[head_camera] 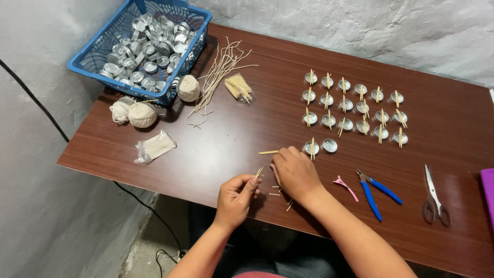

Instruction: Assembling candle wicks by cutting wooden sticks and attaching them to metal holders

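Two hands [236, 198] [294, 172] — perhaps pinching sticks [259, 172]

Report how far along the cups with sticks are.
Done: three rows of small metal cups each carry a stick, plus one in a fourth row. In hand: the left hand pinches a thin stick; the right hand rests by a bare cup. Left: a blue basket full of cups.
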